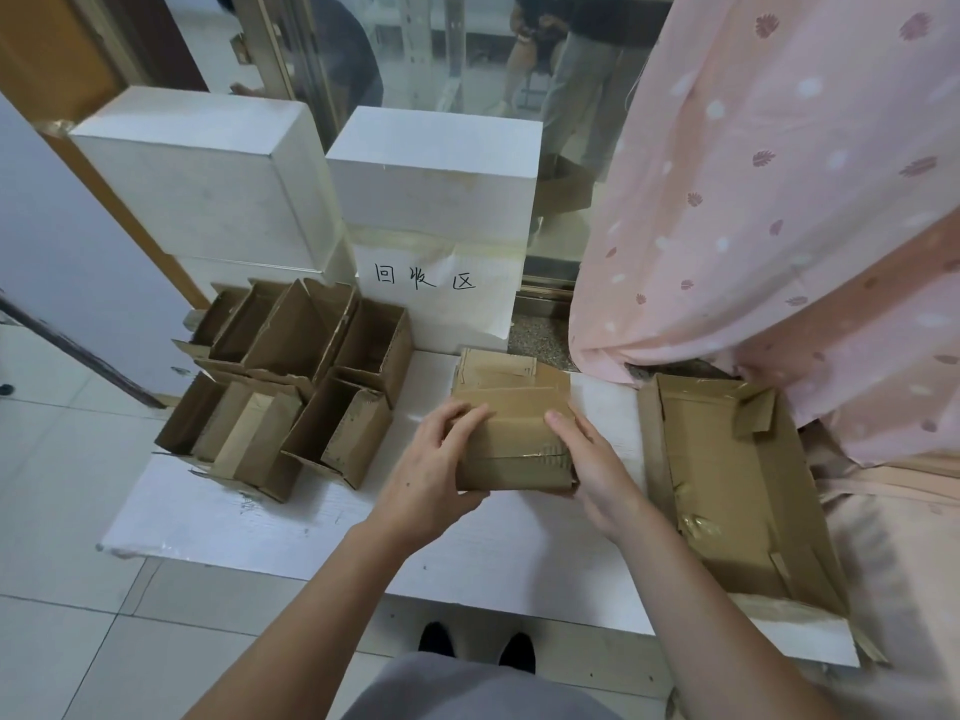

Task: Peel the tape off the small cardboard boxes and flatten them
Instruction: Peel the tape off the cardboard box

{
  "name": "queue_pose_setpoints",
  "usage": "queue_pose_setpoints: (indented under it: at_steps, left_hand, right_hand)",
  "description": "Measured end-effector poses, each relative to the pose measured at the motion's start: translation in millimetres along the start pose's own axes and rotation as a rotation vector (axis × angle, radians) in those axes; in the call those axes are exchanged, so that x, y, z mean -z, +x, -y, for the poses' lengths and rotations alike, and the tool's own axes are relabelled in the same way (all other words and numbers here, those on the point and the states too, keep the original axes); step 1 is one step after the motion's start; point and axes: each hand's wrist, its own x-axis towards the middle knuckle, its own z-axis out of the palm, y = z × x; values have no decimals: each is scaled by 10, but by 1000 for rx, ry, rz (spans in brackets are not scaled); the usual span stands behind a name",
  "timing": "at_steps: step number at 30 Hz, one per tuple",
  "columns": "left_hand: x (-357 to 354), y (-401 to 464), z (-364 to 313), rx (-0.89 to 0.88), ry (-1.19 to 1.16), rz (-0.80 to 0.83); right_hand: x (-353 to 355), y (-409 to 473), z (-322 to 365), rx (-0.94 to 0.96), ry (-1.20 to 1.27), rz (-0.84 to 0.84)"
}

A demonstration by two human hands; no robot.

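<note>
Both hands, left hand (pixel 434 459) and right hand (pixel 592 467), grip the flattened box (pixel 514 439) by its side edges.

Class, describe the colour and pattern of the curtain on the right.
Pink curtain with white dots and small dark leaf prints; head view.

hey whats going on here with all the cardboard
A person is breaking down small cardboard boxes on a white board laid on the floor. Both the left hand and the right hand are pressing on a flattened box atop a small stack in front of a handwritten paper sign. To the left sits a cluster of open boxes not yet flattened. To the right lies a larger open carton holding crumpled tape scraps.
</note>
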Motion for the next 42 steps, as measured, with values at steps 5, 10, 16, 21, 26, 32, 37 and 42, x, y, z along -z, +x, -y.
queue_pose_setpoints:
  at_steps: [5, 10, 16, 21, 26, 32, 37, 42]
  left_hand:
    - [98, 8, 16, 143, -120, -1]
    - [254, 61, 26, 126, -172, 96]
    - [329, 66, 27, 166, -381, 51]
    - [272, 2, 68, 249, -481, 92]
    - [142, 12, -20, 341, -364, -93]
    - [24, 92, -242, 410, -155, -176]
    - [-8, 116, -412, 341, -100, -155]
    - [14, 100, -417, 275, -278, -126]
  right_hand:
    - [123, -72, -12, 191, -457, 36]
    - [144, -193, 69, 391, -844, 165]
    - [257, -136, 76, 300, -583, 161]
    - [328, -125, 103, 244, -565, 187]
    - [162, -126, 13, 365, -643, 1]
    - [-243, -285, -44, 381, -643, 44]
    - [-305, -279, -41, 381, -572, 54]
    - [-159, -212, 52, 458, -391, 23]
